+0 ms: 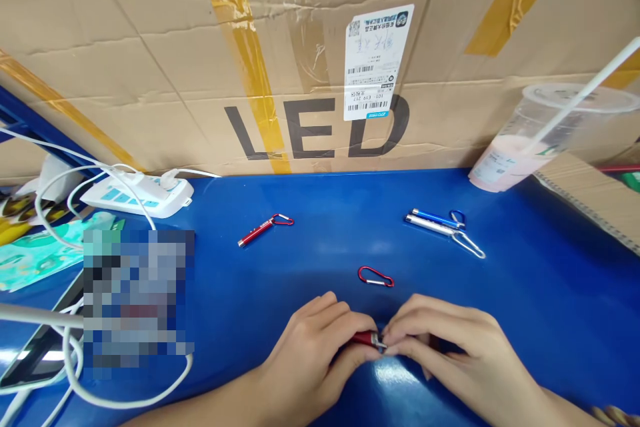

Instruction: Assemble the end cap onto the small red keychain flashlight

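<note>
My left hand (320, 347) is closed around a short red penlight (365, 337), and its silver end points right, out of the fingers. At that end my right hand (445, 347) pinches a small metal piece (381, 345), mostly hidden by the fingertips. Just beyond the hands lies a loose red carabiner (376, 277) with a silver gate. Farther off to the left is another red penlight (256, 233), with a red carabiner on its end. At the right, a blue penlight (434, 217) and a silver penlight (431, 224) lie side by side, each with a carabiner.
A large cardboard box (175, 80) stands along the back of the blue table (320, 233). On the left are a white power strip (140, 193), white cables, a phone (45, 347) and a pixelated patch. A plastic drink cup (520, 147) with a straw stands back right.
</note>
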`<act>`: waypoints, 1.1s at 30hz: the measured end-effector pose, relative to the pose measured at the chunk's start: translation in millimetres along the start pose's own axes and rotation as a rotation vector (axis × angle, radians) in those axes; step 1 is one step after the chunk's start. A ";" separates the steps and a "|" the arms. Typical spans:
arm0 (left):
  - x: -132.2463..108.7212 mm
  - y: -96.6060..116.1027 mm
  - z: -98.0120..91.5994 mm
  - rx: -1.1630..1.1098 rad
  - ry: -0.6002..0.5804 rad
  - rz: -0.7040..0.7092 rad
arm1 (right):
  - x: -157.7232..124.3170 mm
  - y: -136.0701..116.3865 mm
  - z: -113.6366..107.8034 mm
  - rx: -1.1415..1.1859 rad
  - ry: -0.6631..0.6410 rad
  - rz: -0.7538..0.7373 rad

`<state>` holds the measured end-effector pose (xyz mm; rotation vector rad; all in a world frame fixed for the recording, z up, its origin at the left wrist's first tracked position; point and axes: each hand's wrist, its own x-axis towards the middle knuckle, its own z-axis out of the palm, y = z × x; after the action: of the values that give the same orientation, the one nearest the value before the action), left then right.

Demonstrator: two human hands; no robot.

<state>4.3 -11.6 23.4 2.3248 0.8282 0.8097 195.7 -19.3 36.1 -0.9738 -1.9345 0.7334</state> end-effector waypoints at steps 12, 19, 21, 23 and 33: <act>-1.5 -1.0 -1.0 0.001 -0.008 0.018 | -1.5 0.6 1.5 0.024 0.018 -0.006; -2.1 -0.6 0.1 -0.005 -0.048 -0.011 | -3.3 1.4 0.2 0.028 0.011 -0.006; -2.2 -0.3 0.4 -0.007 -0.043 -0.011 | -3.0 1.9 0.0 0.028 -0.013 -0.009; -2.1 0.1 0.4 -0.015 -0.040 -0.014 | -2.4 2.0 -0.1 0.024 -0.019 -0.011; -1.0 -1.1 -0.1 -0.018 -0.023 0.012 | 2.5 -2.3 -1.9 -0.036 -0.021 -0.059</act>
<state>3.3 -11.5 22.4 2.3207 0.7952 0.7914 195.6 -18.2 39.9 -0.9301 -1.9920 0.6805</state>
